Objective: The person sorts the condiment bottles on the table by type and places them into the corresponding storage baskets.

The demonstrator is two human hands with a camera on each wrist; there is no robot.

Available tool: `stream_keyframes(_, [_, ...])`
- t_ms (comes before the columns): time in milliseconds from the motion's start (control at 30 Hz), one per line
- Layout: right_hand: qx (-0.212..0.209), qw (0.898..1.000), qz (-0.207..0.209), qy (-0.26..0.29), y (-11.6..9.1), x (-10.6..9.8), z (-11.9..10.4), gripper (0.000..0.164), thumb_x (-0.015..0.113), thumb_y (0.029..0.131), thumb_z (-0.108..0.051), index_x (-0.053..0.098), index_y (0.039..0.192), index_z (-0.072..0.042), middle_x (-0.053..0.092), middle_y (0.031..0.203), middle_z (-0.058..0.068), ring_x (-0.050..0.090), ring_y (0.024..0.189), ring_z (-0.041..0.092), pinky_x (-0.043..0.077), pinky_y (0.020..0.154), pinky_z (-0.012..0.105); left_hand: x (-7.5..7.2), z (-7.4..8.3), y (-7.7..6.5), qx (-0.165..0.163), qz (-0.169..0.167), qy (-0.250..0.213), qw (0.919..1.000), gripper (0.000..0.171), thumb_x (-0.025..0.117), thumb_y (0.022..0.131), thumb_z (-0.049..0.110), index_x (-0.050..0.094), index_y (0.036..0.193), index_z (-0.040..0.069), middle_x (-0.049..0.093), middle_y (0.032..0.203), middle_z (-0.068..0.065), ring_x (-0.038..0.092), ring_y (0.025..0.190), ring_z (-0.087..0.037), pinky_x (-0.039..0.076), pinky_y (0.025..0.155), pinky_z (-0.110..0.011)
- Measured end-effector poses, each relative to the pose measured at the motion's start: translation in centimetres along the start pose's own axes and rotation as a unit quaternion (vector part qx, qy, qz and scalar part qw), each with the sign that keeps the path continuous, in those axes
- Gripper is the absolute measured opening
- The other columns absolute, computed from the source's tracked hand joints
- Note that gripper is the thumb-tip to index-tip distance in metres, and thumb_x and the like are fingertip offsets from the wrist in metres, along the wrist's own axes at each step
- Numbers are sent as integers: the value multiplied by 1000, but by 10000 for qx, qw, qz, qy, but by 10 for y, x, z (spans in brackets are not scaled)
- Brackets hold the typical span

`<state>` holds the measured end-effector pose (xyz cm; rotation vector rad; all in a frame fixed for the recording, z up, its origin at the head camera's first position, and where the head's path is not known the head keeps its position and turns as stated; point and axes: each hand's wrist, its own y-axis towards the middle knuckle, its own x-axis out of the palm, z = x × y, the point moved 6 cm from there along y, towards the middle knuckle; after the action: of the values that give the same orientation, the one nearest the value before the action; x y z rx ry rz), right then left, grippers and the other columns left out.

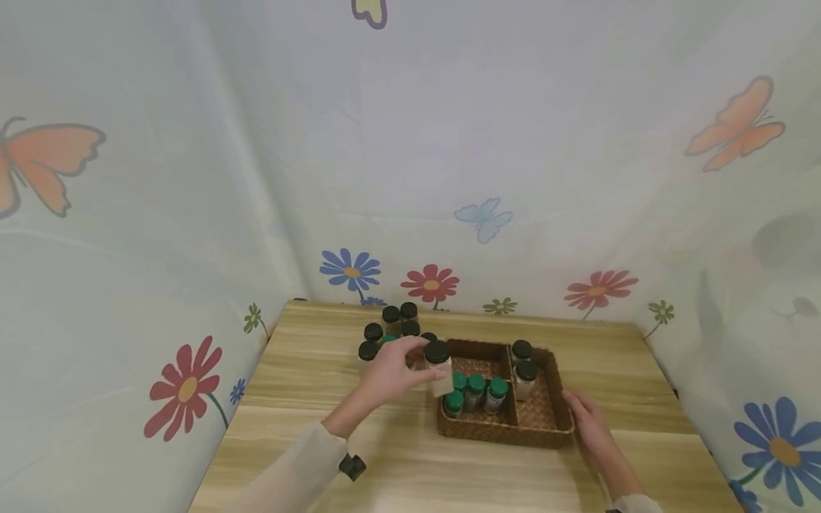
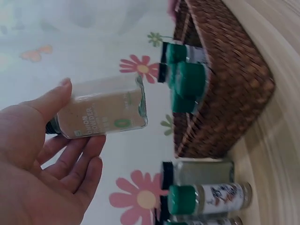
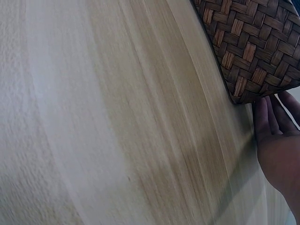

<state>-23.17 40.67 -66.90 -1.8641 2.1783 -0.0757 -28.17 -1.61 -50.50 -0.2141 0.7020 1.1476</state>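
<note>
My left hand (image 1: 393, 372) pinches a glass jar of onion powder (image 1: 439, 367) near its black lid, thumb on one side and fingers on the other. The jar (image 2: 105, 107) hangs beside the left wall of a brown woven basket (image 1: 507, 431), its tan powder and label showing in the left wrist view. In the basket's front left compartment stand several green-capped spice jars (image 1: 475, 388). Two black-lidded jars (image 1: 525, 377) stand in the right compartment. At the basket's right wall, my right hand (image 1: 593, 427) touches the woven side (image 3: 255, 51) with fairly straight fingers.
Behind and left of my left hand, several black-lidded jars (image 1: 391, 318) stand grouped on the wooden table (image 1: 308, 399). A green-capped jar (image 2: 211, 198) is among them. A fabric wall with flowers and butterflies (image 1: 449, 178) borders the table at the back and sides.
</note>
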Motion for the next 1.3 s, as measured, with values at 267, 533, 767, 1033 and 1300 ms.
stream_keyframes(267, [-33, 9999, 26, -131, -3, 0, -4, 78, 48, 113, -48, 31, 159, 12, 27, 167, 31, 18, 158, 43, 14, 129, 55, 17, 29, 24, -57, -58, -380, 9992, 63, 86, 85, 57, 71, 137, 23, 72, 117, 12, 68, 105, -10, 59, 89, -37])
stream_keyframes(533, [162, 9999, -33, -48, -3, -2, -3, 82, 48, 112, -52, 27, 161, 10, 22, 169, 31, 13, 159, 45, 12, 128, 59, 51, 56, 39, 112, -158, -757, 9969, 60, 85, 90, 48, 69, 139, 18, 72, 116, 10, 69, 106, -11, 58, 91, -33])
stream_keyframes(767, [238, 9996, -165, -74, -4, 0, -3, 84, 46, 111, -54, 24, 162, 9, 18, 170, 31, 10, 159, 47, 10, 128, 61, 94, 69, 42, 170, -159, -1132, 9933, 50, 85, 91, 44, 71, 133, 20, 70, 103, 15, 67, 91, -1, 57, 80, -23])
stream_keyframes(1033, [172, 9997, -27, 165, -2, 2, -2, 81, 47, 112, -51, 26, 161, 11, 25, 167, 32, 22, 156, 44, 16, 128, 56, 132, 79, 50, 332, -108, -840, 9959, 57, 87, 90, 42, 70, 137, 15, 71, 113, 10, 69, 97, -4, 56, 81, -19])
stream_keyframes(1300, [99, 9997, -38, 223, -3, 2, -3, 76, 46, 114, -46, 27, 161, 11, 25, 168, 30, 24, 156, 40, 17, 128, 51, 160, 68, 55, 445, -125, 15, 9989, 56, 85, 90, 47, 72, 136, 17, 68, 116, 9, 67, 106, -13, 54, 88, -22])
